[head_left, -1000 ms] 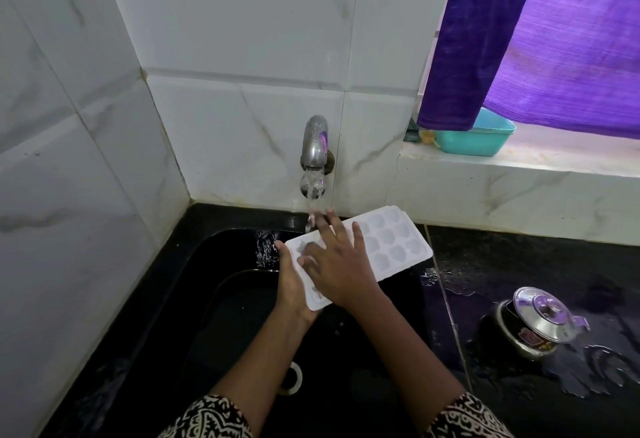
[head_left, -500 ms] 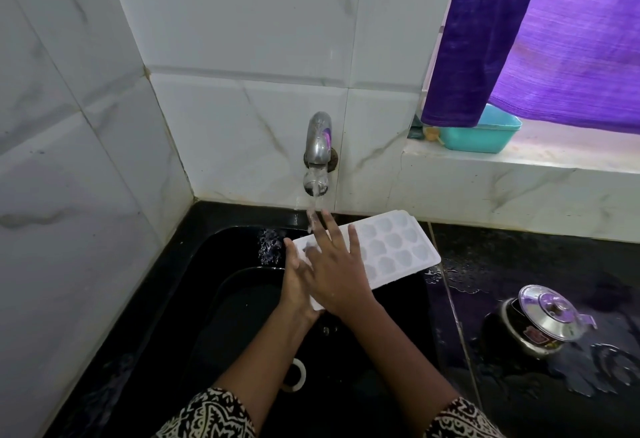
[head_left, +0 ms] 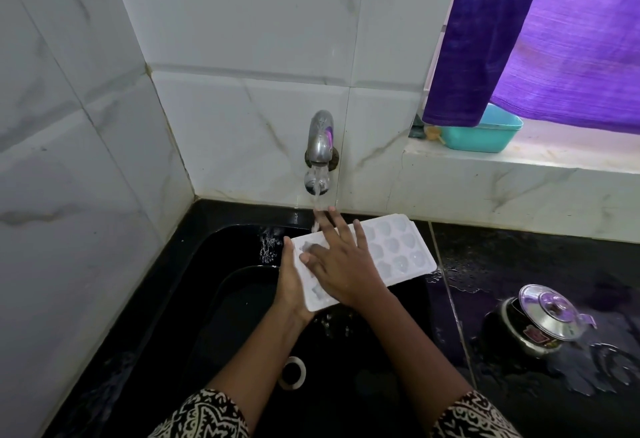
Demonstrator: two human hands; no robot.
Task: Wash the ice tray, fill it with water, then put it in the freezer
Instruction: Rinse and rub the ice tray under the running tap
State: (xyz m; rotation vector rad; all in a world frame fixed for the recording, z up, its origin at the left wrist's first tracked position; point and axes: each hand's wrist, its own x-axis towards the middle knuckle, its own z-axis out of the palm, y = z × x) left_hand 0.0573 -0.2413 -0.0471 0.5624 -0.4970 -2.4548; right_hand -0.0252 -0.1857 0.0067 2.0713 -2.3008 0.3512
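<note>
In the head view, the white ice tray (head_left: 391, 247) is held over the black sink (head_left: 214, 299), just below the wall tap (head_left: 320, 146), hollows facing up. Its long axis runs from near-left to far-right, and its far end reaches out over the wet black tabletop (head_left: 519, 264). The left hand (head_left: 289, 285) grips the tray's near-left end, thumb on the top edge and the other fingers hidden beneath. The right hand (head_left: 341, 264) lies flat on the left half of the tray with its fingers (head_left: 334, 226) straight and spread, holding nothing. The water stream (head_left: 317, 202) lands right at those fingertips, on the tray's far-left edge, so the hollows towards the right end sit away from the flow. This looks like the washing step, with filling not yet begun. To rinse the rest, the tray would likely have to slide left along its long axis under the tap, steered by the left hand at the tray's end. A lidded pot (head_left: 540, 319) stands on the tabletop to the right, well apart.
</note>
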